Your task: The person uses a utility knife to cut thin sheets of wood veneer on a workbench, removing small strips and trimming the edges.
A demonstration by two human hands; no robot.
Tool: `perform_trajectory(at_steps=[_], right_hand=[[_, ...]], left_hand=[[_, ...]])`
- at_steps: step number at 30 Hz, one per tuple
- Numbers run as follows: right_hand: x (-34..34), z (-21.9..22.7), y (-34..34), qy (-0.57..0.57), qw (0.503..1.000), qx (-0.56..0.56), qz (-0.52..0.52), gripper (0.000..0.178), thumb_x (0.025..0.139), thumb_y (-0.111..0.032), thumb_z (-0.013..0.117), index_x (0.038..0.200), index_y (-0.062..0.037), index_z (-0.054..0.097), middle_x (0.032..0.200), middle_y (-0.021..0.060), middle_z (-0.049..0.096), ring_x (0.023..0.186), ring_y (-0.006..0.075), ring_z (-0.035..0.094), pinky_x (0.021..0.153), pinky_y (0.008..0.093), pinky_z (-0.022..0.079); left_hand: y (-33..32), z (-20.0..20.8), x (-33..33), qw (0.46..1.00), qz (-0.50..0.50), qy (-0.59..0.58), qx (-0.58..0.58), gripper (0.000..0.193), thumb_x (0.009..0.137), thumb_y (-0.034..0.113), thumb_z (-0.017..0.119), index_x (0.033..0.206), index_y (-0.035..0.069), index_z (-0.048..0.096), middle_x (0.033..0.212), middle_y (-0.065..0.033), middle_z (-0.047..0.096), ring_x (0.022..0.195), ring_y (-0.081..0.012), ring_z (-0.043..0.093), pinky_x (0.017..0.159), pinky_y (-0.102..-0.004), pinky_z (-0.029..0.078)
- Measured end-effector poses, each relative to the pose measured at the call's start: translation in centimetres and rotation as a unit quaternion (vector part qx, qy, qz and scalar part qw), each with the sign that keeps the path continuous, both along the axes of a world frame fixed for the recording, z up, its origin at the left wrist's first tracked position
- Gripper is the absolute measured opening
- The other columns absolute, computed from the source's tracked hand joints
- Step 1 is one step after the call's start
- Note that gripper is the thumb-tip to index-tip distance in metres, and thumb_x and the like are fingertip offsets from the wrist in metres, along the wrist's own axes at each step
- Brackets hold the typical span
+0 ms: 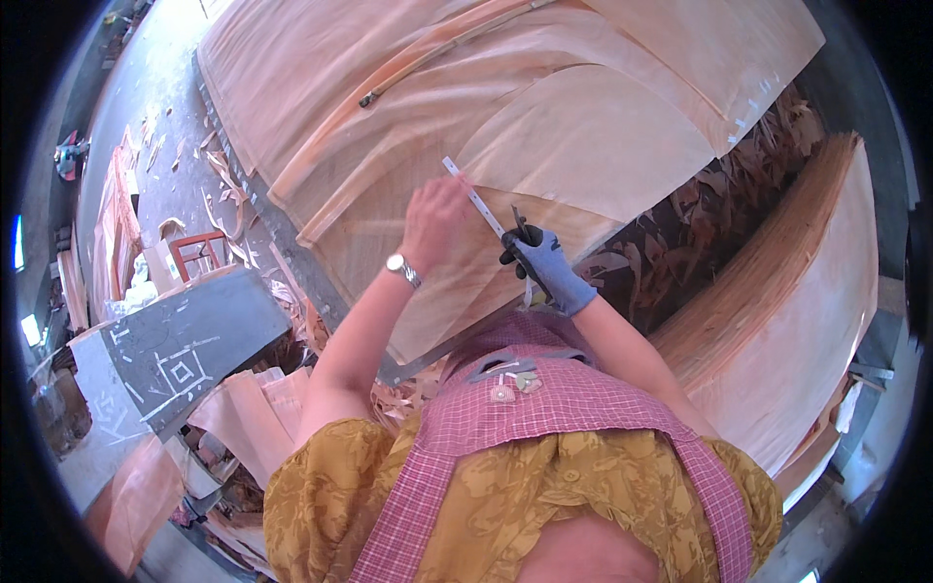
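Observation:
My right hand [549,270], in a blue-grey glove with dark fingertips, is closed round a slim dark tool [522,225] whose kind I cannot make out. From the same hand a narrow white tape strip [476,202] with small dark marks stretches up and to the left. Close to the strip's far end is my bare left hand [433,222], with a metal watch on the wrist. Motion smears its fingers, so whether they touch the strip is unclear. Both hands are over a broad stack of thin, pale wood veneer sheets [583,126], wavy on top.
A long, thin stick [437,51] lies across the far veneer. To the right stands a thick veneer stack [777,262], with torn scraps [671,243] in the gap. At left are a grey box with white tape marks [185,350] and a red frame [194,255].

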State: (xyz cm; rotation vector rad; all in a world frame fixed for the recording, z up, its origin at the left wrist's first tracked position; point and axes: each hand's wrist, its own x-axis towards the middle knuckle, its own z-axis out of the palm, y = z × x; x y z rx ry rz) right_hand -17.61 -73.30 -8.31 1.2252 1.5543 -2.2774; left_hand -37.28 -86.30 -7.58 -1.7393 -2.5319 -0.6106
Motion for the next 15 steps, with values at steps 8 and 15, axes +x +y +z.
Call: perform_trajectory(at_steps=[8, 15], right_hand=[[0.6, 2.6, 2.3, -0.028, 0.823, 0.539, 0.174, 0.019, 0.093, -0.019, 0.064, 0.106, -0.0049, 0.064, 0.074, 0.0129, 0.069, 0.061, 0.0199, 0.066, 0.056, 0.0370, 0.050], [11.6, -1.1, 7.1, 0.023, 0.972, 0.101, -0.210, 0.012, 0.097, -0.008, 0.061, 0.105, -0.0012, 0.064, 0.085, 0.0036, 0.068, 0.073, 0.0149, 0.067, 0.066, 0.0277, 0.053]], left_hand=[[-0.9, 1.0, 2.8, 0.996, -0.010, 0.010, -0.083, 0.068, 0.082, 0.033, 0.072, 0.144, 0.015, 0.050, 0.149, -0.0046, 0.048, 0.133, -0.0276, 0.046, 0.107, -0.0467, 0.037], [1.3, 1.1, 4.9, 0.996, 0.022, -0.078, -0.031, 0.063, 0.086, 0.016, 0.063, 0.146, 0.015, 0.045, 0.145, -0.0059, 0.052, 0.131, -0.0272, 0.049, 0.106, -0.0431, 0.037]])
